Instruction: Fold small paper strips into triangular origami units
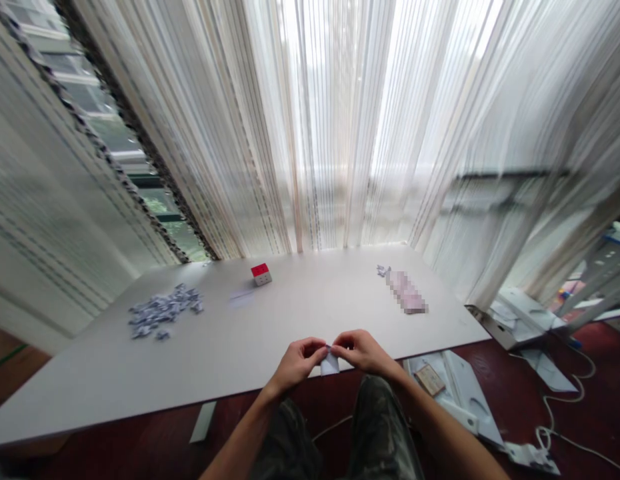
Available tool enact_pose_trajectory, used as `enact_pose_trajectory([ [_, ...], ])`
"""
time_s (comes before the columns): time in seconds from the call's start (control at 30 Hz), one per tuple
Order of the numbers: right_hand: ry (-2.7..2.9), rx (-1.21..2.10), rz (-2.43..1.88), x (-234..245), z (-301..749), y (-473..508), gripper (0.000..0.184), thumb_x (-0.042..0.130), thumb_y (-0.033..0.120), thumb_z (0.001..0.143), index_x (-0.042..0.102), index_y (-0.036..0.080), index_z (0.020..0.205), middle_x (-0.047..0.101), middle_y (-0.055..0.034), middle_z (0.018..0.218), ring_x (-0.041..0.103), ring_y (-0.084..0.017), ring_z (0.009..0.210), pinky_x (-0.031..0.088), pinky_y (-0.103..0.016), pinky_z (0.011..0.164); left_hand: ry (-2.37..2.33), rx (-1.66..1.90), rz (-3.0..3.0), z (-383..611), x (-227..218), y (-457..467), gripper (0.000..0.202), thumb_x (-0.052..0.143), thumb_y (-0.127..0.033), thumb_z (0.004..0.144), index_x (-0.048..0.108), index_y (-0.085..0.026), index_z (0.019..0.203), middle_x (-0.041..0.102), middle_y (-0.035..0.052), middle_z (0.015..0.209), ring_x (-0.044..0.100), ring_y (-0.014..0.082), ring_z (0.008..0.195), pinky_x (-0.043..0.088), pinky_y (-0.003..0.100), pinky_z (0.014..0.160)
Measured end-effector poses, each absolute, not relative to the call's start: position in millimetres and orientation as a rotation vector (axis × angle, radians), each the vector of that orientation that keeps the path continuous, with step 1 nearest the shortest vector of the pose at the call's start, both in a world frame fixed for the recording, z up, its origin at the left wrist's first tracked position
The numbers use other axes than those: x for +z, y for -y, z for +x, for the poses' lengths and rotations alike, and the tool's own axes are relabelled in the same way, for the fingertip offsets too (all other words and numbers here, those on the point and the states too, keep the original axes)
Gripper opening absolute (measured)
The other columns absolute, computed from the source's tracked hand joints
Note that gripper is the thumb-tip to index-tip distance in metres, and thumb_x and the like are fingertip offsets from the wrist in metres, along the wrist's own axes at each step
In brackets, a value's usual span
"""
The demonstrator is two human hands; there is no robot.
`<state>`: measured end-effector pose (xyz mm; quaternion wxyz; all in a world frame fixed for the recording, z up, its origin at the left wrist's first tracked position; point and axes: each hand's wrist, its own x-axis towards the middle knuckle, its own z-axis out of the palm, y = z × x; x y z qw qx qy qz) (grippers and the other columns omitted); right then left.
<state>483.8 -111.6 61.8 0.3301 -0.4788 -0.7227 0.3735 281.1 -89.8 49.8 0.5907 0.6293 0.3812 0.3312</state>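
Observation:
Both my hands meet at the near edge of a white table (pixel 240 347). My left hand (pixel 296 363) and my right hand (pixel 363 351) each pinch the top of a small pale folded paper piece (pixel 330 363) that hangs between them. All fingers are curled closed around it. A heap of several small grey-blue folded paper pieces (pixel 163 310) lies on the table to the far left. At the middle back of the table stands a little box with a red top (pixel 261 273).
A blurred pinkish object (pixel 407 293) with a few paper pieces beside it lies at the table's right. White sheer curtains (pixel 315 133) hang behind. On the dark red floor to the right are white panels (pixel 465 393), a small brown card (pixel 430 380) and cables (pixel 565 413).

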Motion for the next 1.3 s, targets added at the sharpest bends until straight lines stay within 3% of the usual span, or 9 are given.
enact_pose_trajectory([
  [0.13, 1.758, 0.989, -1.282, 51, 481, 101, 0.031, 0.058, 0.042, 0.085, 0.073, 0.014, 0.089, 0.072, -0.0061, 0.078, 0.064, -0.017, 0.072, 0.045, -0.025, 0.067, -0.954, 0.866, 1.286, 282, 40, 80, 0.044, 0.072, -0.050, 0.070, 0.066, -0.012, 0.091, 0.074, 0.0084, 0.077, 0.070, 0.0229, 0.075, 0.056, 0.037, 0.073],
  [0.27, 1.493, 1.185, -1.261, 37, 473, 91, 0.049, 0.057, 0.048, 0.084, 0.059, 0.014, 0.118, 0.073, -0.0087, 0.085, 0.067, -0.019, 0.073, 0.049, -0.028, 0.068, -1.047, 1.102, 1.127, 288, 34, 72, 0.047, 0.069, -0.052, 0.072, 0.059, -0.012, 0.095, 0.074, 0.0089, 0.079, 0.072, 0.0241, 0.078, 0.057, 0.042, 0.079],
  [0.4, 1.450, 1.148, -1.208, 36, 456, 89, 0.039, 0.063, 0.048, 0.080, 0.067, 0.013, 0.095, 0.072, -0.0082, 0.080, 0.067, -0.021, 0.078, 0.050, -0.027, 0.069, -0.995, 1.248, 1.073, 298, 30, 76, 0.042, 0.064, -0.047, 0.079, 0.052, -0.015, 0.103, 0.074, 0.0100, 0.090, 0.071, 0.0237, 0.089, 0.054, 0.042, 0.088],
  [0.5, 1.463, 1.027, -1.194, 43, 451, 90, 0.026, 0.058, 0.039, 0.084, 0.065, 0.014, 0.084, 0.071, -0.0060, 0.077, 0.066, -0.018, 0.074, 0.049, -0.025, 0.067, -0.975, 1.270, 1.086, 300, 29, 80, 0.042, 0.067, -0.045, 0.078, 0.050, -0.017, 0.104, 0.073, 0.0100, 0.098, 0.068, 0.0246, 0.096, 0.056, 0.041, 0.084],
  [0.63, 1.621, 0.954, -1.278, 50, 459, 88, 0.017, 0.058, 0.031, 0.083, 0.066, 0.016, 0.083, 0.069, -0.0026, 0.069, 0.063, -0.014, 0.063, 0.045, -0.022, 0.059, -1.065, 1.127, 1.279, 289, 33, 77, 0.041, 0.069, -0.048, 0.073, 0.060, -0.015, 0.096, 0.073, 0.0098, 0.091, 0.070, 0.0253, 0.087, 0.058, 0.037, 0.074],
  [0.73, 1.636, 0.856, -1.335, 49, 465, 85, 0.022, 0.059, 0.036, 0.083, 0.068, 0.016, 0.083, 0.070, -0.0032, 0.072, 0.062, -0.015, 0.065, 0.045, -0.023, 0.061, -1.110, 0.994, 1.379, 284, 35, 74, 0.039, 0.071, -0.050, 0.071, 0.063, -0.014, 0.084, 0.074, 0.0098, 0.078, 0.071, 0.0252, 0.077, 0.057, 0.035, 0.070],
  [1.0, 1.569, 1.107, -1.177, 42, 469, 85, 0.038, 0.060, 0.049, 0.083, 0.069, 0.014, 0.093, 0.070, -0.0047, 0.072, 0.066, -0.017, 0.068, 0.048, -0.025, 0.064, -1.014, 0.924, 1.169, 290, 40, 76, 0.049, 0.070, -0.053, 0.071, 0.059, -0.014, 0.098, 0.074, 0.0090, 0.072, 0.072, 0.0235, 0.064, 0.057, 0.036, 0.067],
  [1.17, 1.559, 1.214, -1.101, 53, 479, 90, 0.035, 0.064, 0.046, 0.081, 0.070, 0.014, 0.092, 0.072, -0.0074, 0.079, 0.067, -0.019, 0.073, 0.051, -0.027, 0.068, -0.917, 0.937, 1.204, 285, 41, 79, 0.039, 0.068, -0.047, 0.077, 0.057, -0.015, 0.097, 0.074, 0.0096, 0.079, 0.071, 0.0224, 0.069, 0.057, 0.038, 0.071],
  [1.3, 1.524, 1.145, -1.124, 56, 478, 93, 0.033, 0.062, 0.043, 0.082, 0.071, 0.015, 0.097, 0.072, -0.0061, 0.074, 0.067, -0.018, 0.068, 0.052, -0.028, 0.067, -0.974, 1.015, 1.379, 280, 45, 80, 0.033, 0.066, -0.044, 0.079, 0.064, -0.016, 0.097, 0.072, 0.0099, 0.092, 0.069, 0.0247, 0.087, 0.057, 0.037, 0.075],
])
